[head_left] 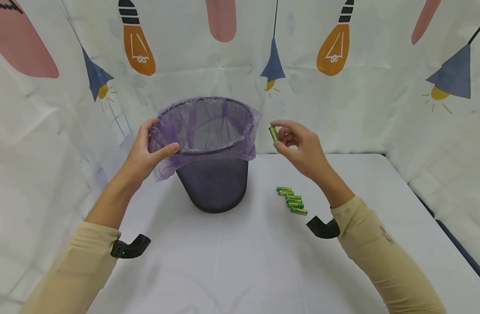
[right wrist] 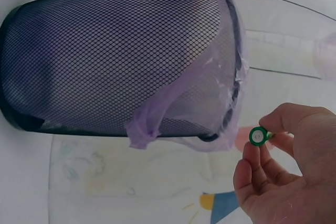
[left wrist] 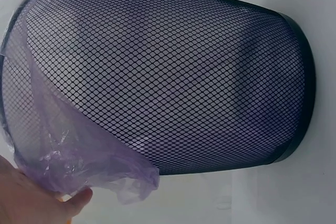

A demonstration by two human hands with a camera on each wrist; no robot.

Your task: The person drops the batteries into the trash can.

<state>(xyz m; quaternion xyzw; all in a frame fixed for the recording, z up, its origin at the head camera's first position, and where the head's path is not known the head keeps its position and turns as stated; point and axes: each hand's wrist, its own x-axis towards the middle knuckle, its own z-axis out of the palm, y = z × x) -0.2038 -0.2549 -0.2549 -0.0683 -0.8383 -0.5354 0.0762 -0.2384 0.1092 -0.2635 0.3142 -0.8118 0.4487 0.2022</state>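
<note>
From here I see the left hand [head_left: 144,153] gripping the bagged bin [head_left: 217,185], the right hand [head_left: 302,148] pinching a battery [head_left: 274,133] just beside the bin, and six more batteries [head_left: 294,201] lying on the table [head_left: 228,261] below

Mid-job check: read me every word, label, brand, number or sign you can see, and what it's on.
No text is legible in any view.
Right tan fabric sleeve: dark lettering, too small and blurred to read.
Small green cylindrical battery in the right hand: printed wrapper, too blurred to read.
Row of green cylindrical batteries on the white table: printed markings, too small to read.
</note>
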